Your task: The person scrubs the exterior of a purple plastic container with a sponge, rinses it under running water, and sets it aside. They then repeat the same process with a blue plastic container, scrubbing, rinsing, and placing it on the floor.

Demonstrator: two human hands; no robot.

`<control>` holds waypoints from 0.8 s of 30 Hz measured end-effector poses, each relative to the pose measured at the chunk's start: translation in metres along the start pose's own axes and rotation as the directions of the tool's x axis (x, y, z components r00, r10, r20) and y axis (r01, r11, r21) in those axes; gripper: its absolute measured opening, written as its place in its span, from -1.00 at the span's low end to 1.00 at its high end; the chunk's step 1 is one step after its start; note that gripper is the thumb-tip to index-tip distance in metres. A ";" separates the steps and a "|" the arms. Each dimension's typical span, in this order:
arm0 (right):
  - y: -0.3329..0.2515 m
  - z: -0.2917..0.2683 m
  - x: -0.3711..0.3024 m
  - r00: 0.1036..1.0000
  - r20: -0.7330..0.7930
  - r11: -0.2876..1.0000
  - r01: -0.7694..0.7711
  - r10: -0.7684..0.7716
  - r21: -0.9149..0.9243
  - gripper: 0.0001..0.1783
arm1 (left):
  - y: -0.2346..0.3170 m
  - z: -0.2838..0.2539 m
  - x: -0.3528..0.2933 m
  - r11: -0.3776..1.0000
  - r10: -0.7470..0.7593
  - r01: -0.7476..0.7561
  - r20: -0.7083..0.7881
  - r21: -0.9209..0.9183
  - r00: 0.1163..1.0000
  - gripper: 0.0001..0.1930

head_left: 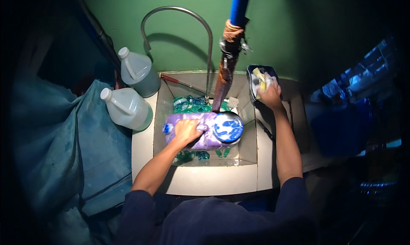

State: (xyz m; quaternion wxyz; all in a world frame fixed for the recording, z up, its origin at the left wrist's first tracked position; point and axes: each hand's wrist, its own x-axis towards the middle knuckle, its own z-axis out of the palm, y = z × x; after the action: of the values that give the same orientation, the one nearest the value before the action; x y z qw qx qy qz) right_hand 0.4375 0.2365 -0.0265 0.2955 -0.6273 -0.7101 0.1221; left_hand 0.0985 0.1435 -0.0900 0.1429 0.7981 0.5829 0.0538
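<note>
Head view, overhanging pole (226,70), 2 jugs (130,109), left fingers (188,125) clamping container (208,138), right fingers (274,87) at sponge (257,73), grip unclear

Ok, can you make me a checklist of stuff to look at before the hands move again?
1. Left hand holding the purple jug: ok.
2. Right hand gripping the yellow sponge tightly: cannot tell; it is at the sponge in the dark tub.
3. Suds all off the jug: not ok, white suds show on it.
4. Sink free of other things: not ok, green bottles lie in it.
5. Two white-capped jugs standing up beside the sink: ok.
6. Inside of the purple jug clean: cannot tell.
</note>
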 end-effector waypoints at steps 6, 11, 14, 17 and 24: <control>-0.039 0.106 -0.010 0.765 0.639 0.988 -0.146 0.085 0.044 0.07 | 0.004 0.012 0.044 0.964 0.195 -0.213 -0.121 -0.157 0.973 -0.48; -0.078 0.162 0.006 0.606 0.785 0.976 -0.217 0.127 0.009 -0.40 | -0.043 0.057 -0.015 0.855 -0.150 -0.128 -0.477 -0.502 0.866 -0.61; -0.132 0.189 -0.008 0.803 0.582 0.853 -0.210 -0.128 0.477 -0.58 | -0.076 0.061 -0.025 0.900 0.107 -0.288 -0.475 -0.326 0.873 -0.63; -0.174 0.203 -0.037 0.840 0.499 0.746 -0.191 -0.211 0.638 -0.47 | -0.095 0.044 -0.017 0.971 0.241 -0.239 -0.120 0.028 0.963 -0.69; -0.167 0.220 -0.073 0.973 0.218 0.879 -0.172 0.080 0.445 -0.52 | -0.075 0.023 -0.011 0.963 -0.175 0.139 -0.144 -0.233 0.974 -0.56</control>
State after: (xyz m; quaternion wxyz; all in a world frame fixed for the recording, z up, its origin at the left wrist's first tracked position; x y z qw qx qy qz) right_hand 0.1780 0.1786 -0.1303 0.3567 -0.5695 -0.6436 0.3664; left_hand 0.0327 0.1505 -0.1331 0.1863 0.7213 0.6446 0.1721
